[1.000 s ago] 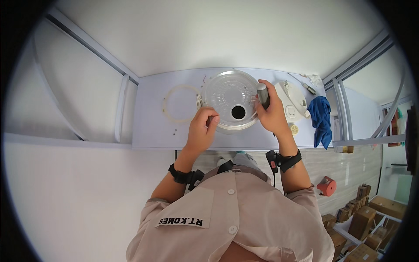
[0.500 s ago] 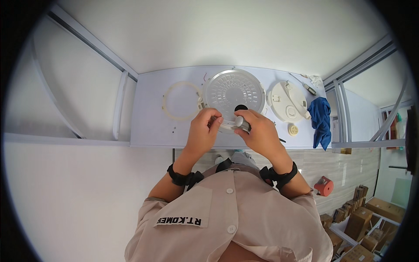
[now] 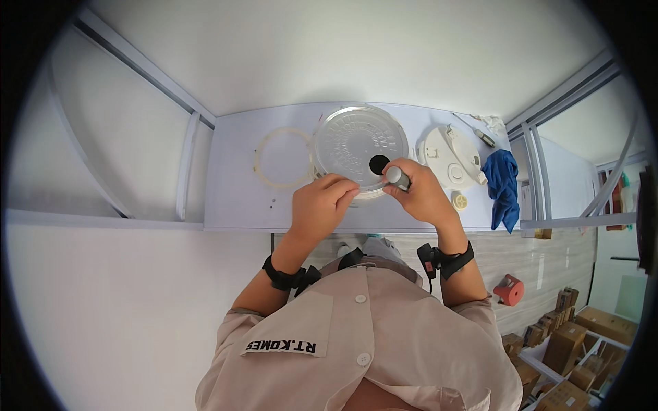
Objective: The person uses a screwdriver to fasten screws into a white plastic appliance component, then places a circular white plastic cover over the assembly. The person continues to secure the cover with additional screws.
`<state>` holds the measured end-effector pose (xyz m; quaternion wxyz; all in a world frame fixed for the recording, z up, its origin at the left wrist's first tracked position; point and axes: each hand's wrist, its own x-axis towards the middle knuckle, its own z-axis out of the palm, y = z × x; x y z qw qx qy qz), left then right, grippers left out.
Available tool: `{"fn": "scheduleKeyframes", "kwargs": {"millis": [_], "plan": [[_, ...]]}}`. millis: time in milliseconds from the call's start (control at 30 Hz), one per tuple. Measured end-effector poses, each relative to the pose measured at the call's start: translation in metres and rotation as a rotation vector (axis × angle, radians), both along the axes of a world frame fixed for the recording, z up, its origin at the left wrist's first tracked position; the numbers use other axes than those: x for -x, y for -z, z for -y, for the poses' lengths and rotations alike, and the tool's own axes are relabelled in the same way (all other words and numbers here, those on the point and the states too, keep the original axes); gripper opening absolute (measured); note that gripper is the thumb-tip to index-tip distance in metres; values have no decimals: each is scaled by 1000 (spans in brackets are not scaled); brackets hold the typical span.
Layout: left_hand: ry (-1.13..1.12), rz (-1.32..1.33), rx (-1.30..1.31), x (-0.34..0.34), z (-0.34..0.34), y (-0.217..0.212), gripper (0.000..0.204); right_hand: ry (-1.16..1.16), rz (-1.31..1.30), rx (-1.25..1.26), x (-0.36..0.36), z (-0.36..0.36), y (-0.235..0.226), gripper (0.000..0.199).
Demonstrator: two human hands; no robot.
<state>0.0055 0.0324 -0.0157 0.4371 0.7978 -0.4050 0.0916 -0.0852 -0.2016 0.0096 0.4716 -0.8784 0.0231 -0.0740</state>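
Note:
A round silvery metal lid [image 3: 346, 140] with a stamped pattern lies on the table in front of me. A black round spot [image 3: 379, 164] shows near its right side. My left hand [image 3: 323, 205] is closed, thumb and fingertips pinched at the lid's near rim; what they pinch is too small to make out. My right hand [image 3: 421, 195] wraps round a grey cylindrical handle [image 3: 397, 178] standing over the lid's near right edge, its flat end facing up. The handle's lower part is hidden by the hand.
Left of the lid lies a pale ring [image 3: 258, 159]. To the right are a white plastic cover [image 3: 439, 154], a small cream round part [image 3: 459, 201], a screwdriver [image 3: 484, 138] and a blue cloth [image 3: 502, 188]. Small dark bits [image 3: 272, 203] lie near the table's front left.
The metal lid has shifted slightly left and turned. My right hand has moved to the right and a little up with the grey handle. My left hand stays pinched at the near rim.

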Motion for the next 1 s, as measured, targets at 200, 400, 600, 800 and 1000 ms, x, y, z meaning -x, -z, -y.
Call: {"fn": "scheduleKeyframes", "kwargs": {"millis": [200,400,600,800,1000], "plan": [[36,131,-32,-1,16,-12,6,51,119,-43,7,-2,-3,29],[24,146,-27,1,23,1,5,150,251,-117,20,-6,-21,23],[0,149,-19,2,23,8,5,143,265,-131,26,-6,-26,20],[10,132,-8,2,21,8,6,146,285,-166,28,-11,-28,23],[19,156,9,0,19,13,6,173,528,-419,33,-13,-47,38]]}}
